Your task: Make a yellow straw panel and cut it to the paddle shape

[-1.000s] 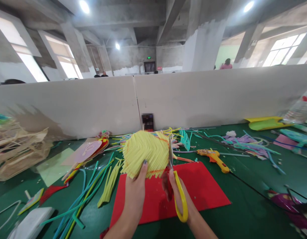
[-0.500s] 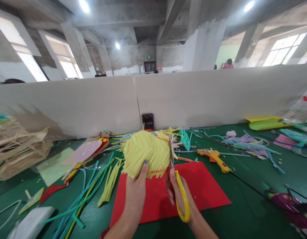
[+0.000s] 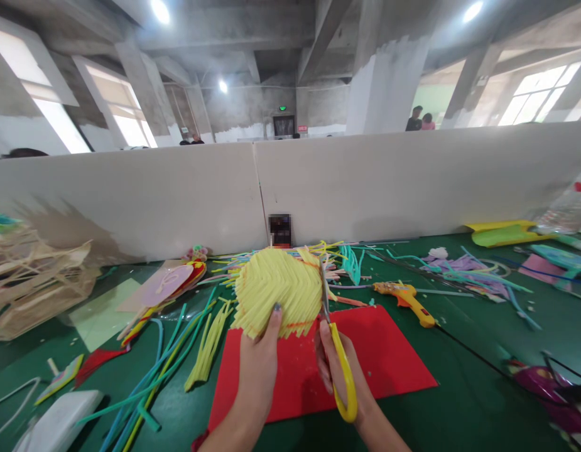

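Observation:
My left hand point(image 3: 262, 342) grips a rounded yellow piece point(image 3: 276, 285) made of slanted strips in a zigzag pattern, thumb on its front and the other fingers hidden behind. Orange marks run along parts of its border. In my right hand point(image 3: 340, 358) is a pair of scissors point(image 3: 345, 376) with yellow handles; the blades lie at the right edge of the yellow piece. How far the blades are apart I cannot tell. Below both hands lies a red sheet point(image 3: 379, 351) on the green table. Loose yellow strips point(image 3: 208, 345) lie left of my left hand.
A yellow glue gun point(image 3: 406, 300) with a black cord lies at the right. Blue and green stems point(image 3: 153, 376) cross the table at the left, near a white box point(image 3: 59, 420). A white partition point(image 3: 389, 182) stands behind. Far off at the right, people point(image 3: 419, 119) show above it.
Both hands, the yellow piece and the scissors have barely shifted. In the far background at the right, another person has come into view above the partition.

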{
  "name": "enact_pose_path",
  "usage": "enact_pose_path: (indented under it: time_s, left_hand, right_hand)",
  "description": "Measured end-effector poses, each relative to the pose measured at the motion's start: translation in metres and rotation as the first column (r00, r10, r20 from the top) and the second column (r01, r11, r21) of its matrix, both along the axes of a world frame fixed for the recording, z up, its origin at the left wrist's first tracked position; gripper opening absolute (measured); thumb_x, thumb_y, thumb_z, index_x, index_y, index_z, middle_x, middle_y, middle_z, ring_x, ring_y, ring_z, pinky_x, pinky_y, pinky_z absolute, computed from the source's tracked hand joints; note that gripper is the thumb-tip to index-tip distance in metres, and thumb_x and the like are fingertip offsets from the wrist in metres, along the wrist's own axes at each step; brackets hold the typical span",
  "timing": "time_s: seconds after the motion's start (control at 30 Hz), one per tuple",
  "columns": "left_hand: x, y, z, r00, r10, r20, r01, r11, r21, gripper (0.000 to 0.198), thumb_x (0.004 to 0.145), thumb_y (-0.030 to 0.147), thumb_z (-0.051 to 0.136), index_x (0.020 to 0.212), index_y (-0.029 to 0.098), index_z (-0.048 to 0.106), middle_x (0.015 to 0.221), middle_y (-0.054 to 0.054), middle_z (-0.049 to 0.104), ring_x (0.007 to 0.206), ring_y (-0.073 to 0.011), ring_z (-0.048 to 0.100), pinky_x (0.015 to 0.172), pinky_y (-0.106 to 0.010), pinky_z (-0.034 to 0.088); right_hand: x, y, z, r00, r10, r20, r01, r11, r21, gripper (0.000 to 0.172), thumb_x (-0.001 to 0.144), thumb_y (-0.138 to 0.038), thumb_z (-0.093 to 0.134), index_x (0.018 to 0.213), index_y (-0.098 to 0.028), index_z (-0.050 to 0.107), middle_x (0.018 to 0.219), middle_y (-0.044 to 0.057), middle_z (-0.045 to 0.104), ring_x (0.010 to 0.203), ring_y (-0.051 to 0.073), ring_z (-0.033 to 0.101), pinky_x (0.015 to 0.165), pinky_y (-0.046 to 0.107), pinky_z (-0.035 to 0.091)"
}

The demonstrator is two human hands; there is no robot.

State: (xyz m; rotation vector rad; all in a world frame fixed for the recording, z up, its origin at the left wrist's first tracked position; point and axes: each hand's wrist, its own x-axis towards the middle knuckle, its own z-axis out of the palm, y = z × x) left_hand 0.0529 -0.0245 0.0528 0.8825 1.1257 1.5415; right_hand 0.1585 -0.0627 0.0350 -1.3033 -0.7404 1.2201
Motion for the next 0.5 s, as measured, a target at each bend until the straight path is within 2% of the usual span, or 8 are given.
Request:
enact_pose_path:
  time_s: [0.3, 0.4, 0.5]
  left_hand:
    - [0.0003, -0.0007, 0.0026, 1.0, -0.002, 0.017, 0.002, 1.0, 0.0, 0.037, 0.074, 0.028, 0.072, 0.11, 0.022, 0.067, 0.12, -0.005, 0.065, 0.12, -0.0223, 0.055, 0.109, -0.038, 0.035]
    - [0.0, -0.0003, 0.0035, 1.0, 0.002, 0.029, -0.002, 1.0, -0.004, 0.038, 0.074, 0.029, 0.072, 0.111, 0.022, 0.066, 0.123, -0.005, 0.063, 0.121, -0.0221, 0.054, 0.109, -0.038, 0.035]
    - [0.0004, -0.0007, 0.0066, 0.998, -0.002, 0.062, 0.003, 1.0, -0.017, 0.04, 0.073, 0.03, 0.073, 0.111, 0.022, 0.065, 0.121, -0.006, 0.065, 0.12, -0.0231, 0.054, 0.108, -0.039, 0.036]
  right_hand:
    - [-0.0008, 0.0013, -0.0016, 0.999, 0.0, -0.037, -0.003, 0.998, -0.062, 0.063, 0.057, -0.083, 0.052, 0.058, -0.023, 0.031, 0.031, -0.011, 0.029, 0.023, 0.004, 0.024, 0.024, 0.017, 0.022]
    - [-0.0005, 0.0019, -0.0036, 0.998, 0.02, -0.052, -0.021, 1.0, -0.01, 0.064, 0.057, -0.084, 0.05, 0.059, -0.023, 0.033, 0.033, -0.011, 0.03, 0.025, 0.003, 0.025, 0.025, 0.017, 0.021]
    - [-0.0002, 0.0015, -0.005, 0.999, 0.037, -0.036, -0.035, 0.997, 0.065, 0.063, 0.064, -0.083, 0.045, 0.059, -0.021, 0.036, 0.037, -0.009, 0.034, 0.029, 0.003, 0.028, 0.029, 0.016, 0.023]
